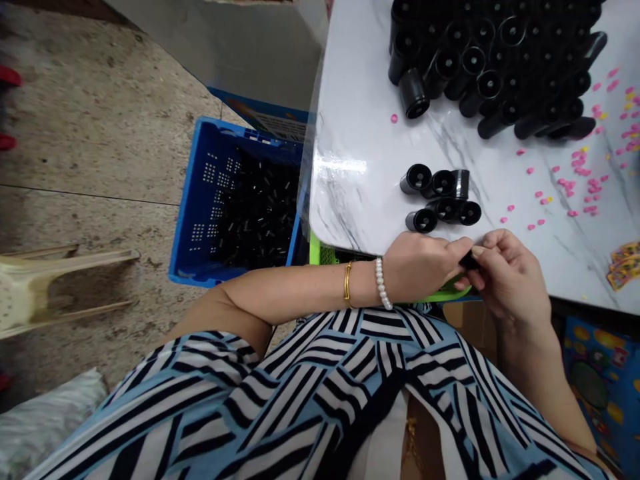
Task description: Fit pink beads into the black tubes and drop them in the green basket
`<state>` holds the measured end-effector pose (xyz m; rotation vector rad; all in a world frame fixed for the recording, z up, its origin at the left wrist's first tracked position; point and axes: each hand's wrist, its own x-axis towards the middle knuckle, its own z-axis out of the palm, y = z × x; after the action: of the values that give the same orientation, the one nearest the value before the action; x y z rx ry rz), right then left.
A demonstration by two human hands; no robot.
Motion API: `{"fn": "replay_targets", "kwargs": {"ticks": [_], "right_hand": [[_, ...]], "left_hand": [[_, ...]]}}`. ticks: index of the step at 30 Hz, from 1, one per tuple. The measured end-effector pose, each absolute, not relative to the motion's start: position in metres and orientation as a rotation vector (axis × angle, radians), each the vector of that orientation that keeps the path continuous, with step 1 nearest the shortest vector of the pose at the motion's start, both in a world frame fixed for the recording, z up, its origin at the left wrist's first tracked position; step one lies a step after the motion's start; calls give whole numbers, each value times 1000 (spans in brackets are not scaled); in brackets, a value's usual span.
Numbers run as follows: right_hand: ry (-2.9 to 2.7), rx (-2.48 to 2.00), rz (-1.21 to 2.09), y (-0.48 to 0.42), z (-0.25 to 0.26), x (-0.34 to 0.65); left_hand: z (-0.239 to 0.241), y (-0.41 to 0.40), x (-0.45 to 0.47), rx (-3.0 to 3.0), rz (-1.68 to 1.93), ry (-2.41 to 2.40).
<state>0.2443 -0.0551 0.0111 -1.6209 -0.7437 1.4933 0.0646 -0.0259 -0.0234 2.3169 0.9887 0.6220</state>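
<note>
My left hand (425, 263) and my right hand (510, 273) meet at the near edge of the white marble table (360, 167). Both are closed in a pinch on one small black part (469, 260), mostly hidden by the fingers. A gold bangle and a pearl bracelet sit on my left wrist. Just beyond my hands lies a small cluster of black plastic tubes (443, 198) on their sides. A large pile of the same black tubes (495, 60) fills the far side of the table.
Small pink and yellow beads (583, 177) are scattered over the right of the table. A blue crate (240, 200) of black parts stands on the floor at left. A green basket (325, 253) shows under the table edge. A cream plastic chair (45, 287) lies far left.
</note>
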Motion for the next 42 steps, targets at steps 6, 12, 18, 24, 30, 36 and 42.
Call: {"fn": "replay_targets", "kwargs": {"ticks": [6, 12, 18, 24, 30, 36, 42], "right_hand": [[-909, -1567, 1480, -69, 8, 259], [-1540, -1837, 230, -65, 0, 282], [-1828, -1893, -157, -38, -23, 291], [-1605, -1987, 418, -47, -6, 293], [-953, -1753, 1201, -69, 14, 255], [-972, -1761, 1221, -77, 20, 219], [-1096, -1786, 1086, -78, 24, 210]], "left_hand": [[-26, -24, 51, 2397, 576, 793], [-20, -47, 13, 2707, 543, 600], [-17, -33, 4, 2368, 1150, 968], [-17, -3, 14, 2236, 1088, 1184], [-23, -11, 16, 2173, 1015, 1161], [-25, -32, 31, 2343, 828, 1108], [-30, -31, 33, 2369, 872, 1077]]}}
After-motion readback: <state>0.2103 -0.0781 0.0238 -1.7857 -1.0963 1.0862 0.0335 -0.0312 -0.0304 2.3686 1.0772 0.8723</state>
